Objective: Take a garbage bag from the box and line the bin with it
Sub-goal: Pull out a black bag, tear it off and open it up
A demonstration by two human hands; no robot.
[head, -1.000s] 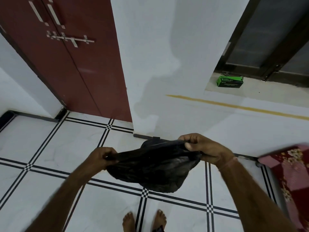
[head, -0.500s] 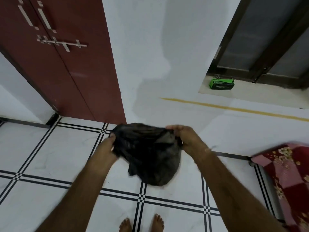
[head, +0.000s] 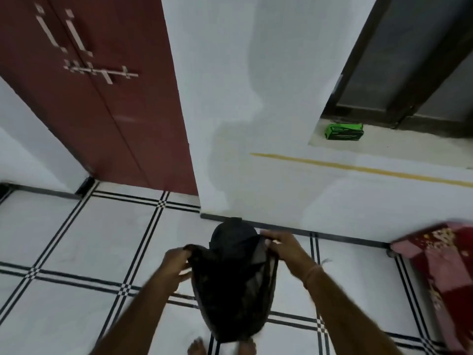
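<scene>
Nearest, feet: bare toes (head: 197, 347) show at the bottom edge, on the white floor (head: 76, 316) with its black grid lines.
Garbage bag: the black garbage bag (head: 235, 298) hangs in the air above the feet, its mouth stretched between both hands.
Left hand: the left hand (head: 176, 265) pinches the bag's left edge, fingers curled closed on the plastic.
Right hand: the right hand (head: 281, 245) grips the bag's right edge, fingers pressed together over the rim.
Bin: a dark bin (head: 231, 233) stands just behind the bag's mouth, against the foot of the white wall (head: 256, 98); the bag hides most of it.
Right edge: a red floral cloth (head: 440, 272), blurred.
Far left: a dark red double door (head: 107, 98) with metal handles and a latch.
Far right: a green box (head: 344, 131) on a ledge below a dark window frame, well apart from the hands.
</scene>
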